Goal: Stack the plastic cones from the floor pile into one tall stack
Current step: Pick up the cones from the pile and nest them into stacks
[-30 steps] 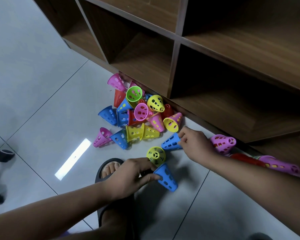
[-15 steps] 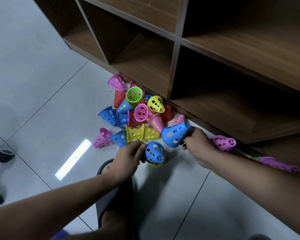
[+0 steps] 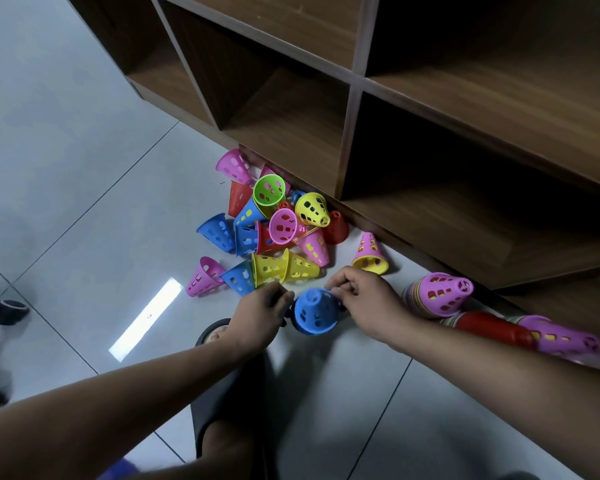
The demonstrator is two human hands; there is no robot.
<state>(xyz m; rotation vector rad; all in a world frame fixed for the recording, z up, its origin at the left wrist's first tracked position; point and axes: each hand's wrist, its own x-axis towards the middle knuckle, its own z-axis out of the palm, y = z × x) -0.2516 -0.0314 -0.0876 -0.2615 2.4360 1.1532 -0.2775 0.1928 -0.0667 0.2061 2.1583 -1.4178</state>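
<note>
A blue perforated cone (image 3: 315,311) stands point-up on the floor tile between my hands, apparently the top of a short stack. My left hand (image 3: 258,315) pinches its left rim. My right hand (image 3: 362,299) pinches its right rim with curled fingers. Behind them lies the loose pile of cones (image 3: 274,223) in pink, yellow, blue, red and green, against the foot of the shelf. A pink cone over a yellow one (image 3: 369,254) stands apart at the pile's right.
A wooden cubby shelf (image 3: 350,140) rises behind the pile. To the right lies a long stack of cones (image 3: 440,296) on its side, with red and pink ones (image 3: 534,336) beyond. My sandalled foot (image 3: 222,341) is just below my left hand.
My right hand brought its blue cone down from the pile's edge onto the blue cone held by my left hand. Both hands now meet at the stack.
</note>
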